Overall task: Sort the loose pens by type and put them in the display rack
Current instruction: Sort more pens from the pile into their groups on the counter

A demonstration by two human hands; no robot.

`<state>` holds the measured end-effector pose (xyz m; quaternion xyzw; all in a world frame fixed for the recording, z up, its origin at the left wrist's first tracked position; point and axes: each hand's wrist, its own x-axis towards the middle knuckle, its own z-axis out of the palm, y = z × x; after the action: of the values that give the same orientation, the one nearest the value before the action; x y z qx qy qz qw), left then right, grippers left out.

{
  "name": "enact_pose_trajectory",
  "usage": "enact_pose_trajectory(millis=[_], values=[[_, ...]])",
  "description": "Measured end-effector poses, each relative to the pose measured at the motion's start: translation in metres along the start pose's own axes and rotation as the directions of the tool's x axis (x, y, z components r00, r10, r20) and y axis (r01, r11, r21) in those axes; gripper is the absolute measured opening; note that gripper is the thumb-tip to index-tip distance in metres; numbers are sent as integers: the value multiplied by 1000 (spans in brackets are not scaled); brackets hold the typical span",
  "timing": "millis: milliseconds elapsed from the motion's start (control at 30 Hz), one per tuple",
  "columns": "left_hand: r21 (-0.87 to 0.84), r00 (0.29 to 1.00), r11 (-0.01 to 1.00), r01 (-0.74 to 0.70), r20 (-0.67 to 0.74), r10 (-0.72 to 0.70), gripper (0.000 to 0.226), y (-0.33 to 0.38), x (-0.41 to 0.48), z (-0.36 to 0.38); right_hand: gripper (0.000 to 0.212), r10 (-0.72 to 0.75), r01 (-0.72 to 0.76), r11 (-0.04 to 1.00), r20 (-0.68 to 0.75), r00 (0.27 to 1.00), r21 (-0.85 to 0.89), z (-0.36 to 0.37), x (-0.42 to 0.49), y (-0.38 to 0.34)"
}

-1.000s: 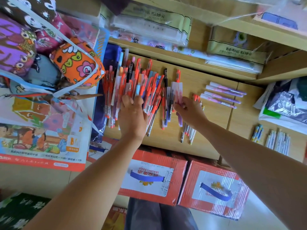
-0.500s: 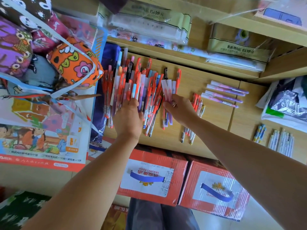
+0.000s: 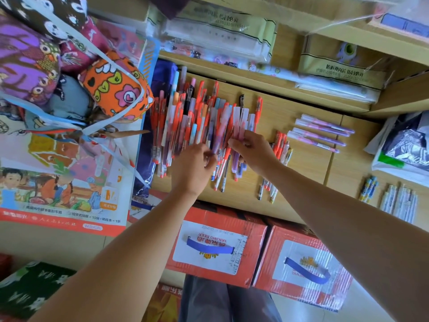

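A pile (image 3: 185,122) of loose pens, mostly orange with some blue, pink and black among them, covers the left part of the wooden worktop (image 3: 301,173). It runs from near the back edge to near the front edge, and the pens lie roughly parallel with their caps toward the back. The left hand (image 3: 193,166) rests on the pile near its front end. Its fingers (image 3: 209,154) are curled down into the pens, but they are blurred, so whether they grip one cannot be told. Just beside it, the right hand (image 3: 254,149) grips a small bunch (image 3: 241,119) of pens with pale translucent caps and pink-purple barrels. The hand holds the bunch at the pile's right side with the caps fanned toward the back. To the right of this hand lies a small group of orange pens (image 3: 281,142), and further right four purple pens (image 3: 322,133) lie side by side, slanted, apart from the rest. Near the front edge at the far right lie a few blue pens (image 3: 369,189), with a row of white pens (image 3: 400,203) beside them. A crumpled plastic bag (image 3: 404,145) sits behind those. Patterned bags (image 3: 116,89) and a poster (image 3: 58,187) lie past the worktop's left edge, and two red boxes (image 3: 216,247) stand below its front edge.
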<state>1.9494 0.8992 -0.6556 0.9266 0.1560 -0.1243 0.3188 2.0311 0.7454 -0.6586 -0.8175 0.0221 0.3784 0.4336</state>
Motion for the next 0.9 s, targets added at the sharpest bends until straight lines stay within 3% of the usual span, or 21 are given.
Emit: enact_pose_trajectory(millis=[200, 400, 533, 667, 767, 900], values=[[1, 982, 988, -152, 114, 151, 21, 33, 3, 4, 19, 22, -20, 998, -33, 999, 60, -15, -6, -3], [67, 924, 939, -339, 209, 319, 18, 73, 5, 31, 21, 18, -44, 985, -158, 987, -164, -70, -23, 27], [133, 835, 856, -500, 337, 435, 37, 106, 2, 70, 22, 4, -87, 936, -236, 972, -342, -116, -41, 63], [288, 801, 785, -549, 448, 396, 47, 118, 3, 104, 28, -26, -84, 803, -177, 984, -590, -138, -47, 91], [335, 819, 764, -552, 389, 421, 46, 113, 3, 109, 27, -68, -55, 652, -131, 989, -757, -141, -42, 95], [336, 826, 764, -552, 349, 443, 43, 101, 1, 106, 39, -139, -48, 549, -147, 979, -834, -132, -30, 91]])
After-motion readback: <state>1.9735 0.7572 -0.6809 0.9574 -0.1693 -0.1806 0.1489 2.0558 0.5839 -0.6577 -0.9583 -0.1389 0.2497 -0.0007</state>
